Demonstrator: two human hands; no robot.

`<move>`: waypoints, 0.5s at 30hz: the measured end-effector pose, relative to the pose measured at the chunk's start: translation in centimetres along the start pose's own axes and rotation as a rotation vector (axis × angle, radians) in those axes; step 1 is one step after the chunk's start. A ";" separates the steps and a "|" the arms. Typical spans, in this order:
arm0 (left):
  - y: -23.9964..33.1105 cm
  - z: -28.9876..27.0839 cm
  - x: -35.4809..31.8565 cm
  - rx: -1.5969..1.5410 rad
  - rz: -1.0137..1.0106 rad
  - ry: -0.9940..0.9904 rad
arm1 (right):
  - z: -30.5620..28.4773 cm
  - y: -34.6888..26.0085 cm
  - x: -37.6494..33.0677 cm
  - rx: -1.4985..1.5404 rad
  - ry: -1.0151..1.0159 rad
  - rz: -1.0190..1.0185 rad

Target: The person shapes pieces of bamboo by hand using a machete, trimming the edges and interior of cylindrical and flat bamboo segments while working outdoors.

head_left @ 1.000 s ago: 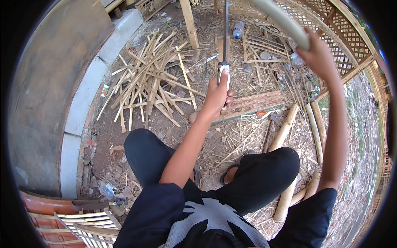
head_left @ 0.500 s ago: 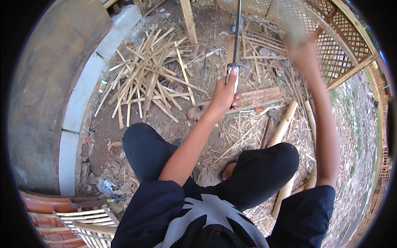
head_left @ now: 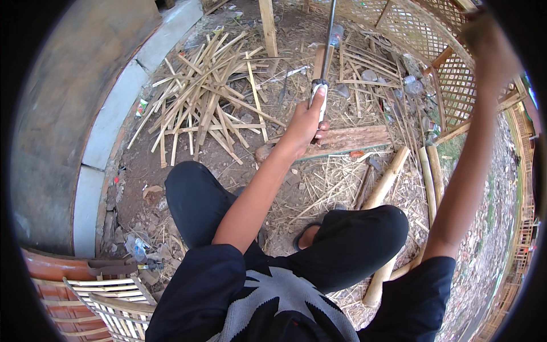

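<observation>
My left hand [head_left: 303, 130] is closed round the white-and-black handle of a long, thin tool [head_left: 327, 54], its thumb along the handle. The tool's narrow dark shaft points away from me and runs out at the top edge; whether it is a blade seen edge-on I cannot tell. Beneath that hand lies a split wooden plank [head_left: 356, 138] on the ground. High at the far right, my right hand [head_left: 493, 48] is raised at the end of a stretched arm. Motion smears its fingers, and what they hold, if anything, is not clear.
Split bamboo strips [head_left: 199, 100] lie in a loose heap ahead on the left. Bamboo poles [head_left: 390, 176] rest by my right knee. A lattice panel [head_left: 456, 85] stands at far right, an upright post [head_left: 268, 28] ahead, and a pale concrete edge [head_left: 102, 142] runs along the left.
My right hand has swung outward to the right and up toward the picture's edge. The left hand keeps its grip on the tool in nearly the same place.
</observation>
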State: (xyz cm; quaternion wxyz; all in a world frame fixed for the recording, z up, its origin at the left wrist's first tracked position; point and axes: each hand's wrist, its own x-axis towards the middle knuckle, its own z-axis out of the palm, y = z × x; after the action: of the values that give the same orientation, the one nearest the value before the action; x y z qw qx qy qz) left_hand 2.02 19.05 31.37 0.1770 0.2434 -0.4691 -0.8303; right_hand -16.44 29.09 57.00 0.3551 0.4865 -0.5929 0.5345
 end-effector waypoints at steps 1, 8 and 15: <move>0.0 0.2 -0.5 0.007 -0.019 -0.003 | 2.2 7.1 -4.6 -0.088 -0.057 -0.065; -0.8 0.3 0.5 -0.064 -0.007 0.056 | 1.6 4.7 -9.1 -0.386 -0.815 0.354; -0.3 0.1 -0.5 -0.045 -0.051 0.065 | -1.7 3.2 0.7 -0.273 -0.327 -0.020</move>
State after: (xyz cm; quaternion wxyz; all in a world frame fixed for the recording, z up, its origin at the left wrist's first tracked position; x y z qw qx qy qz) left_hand 2.39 19.51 31.32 0.1763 0.2780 -0.4380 -0.8365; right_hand -19.87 30.50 57.00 0.3219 0.5202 -0.7046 0.3596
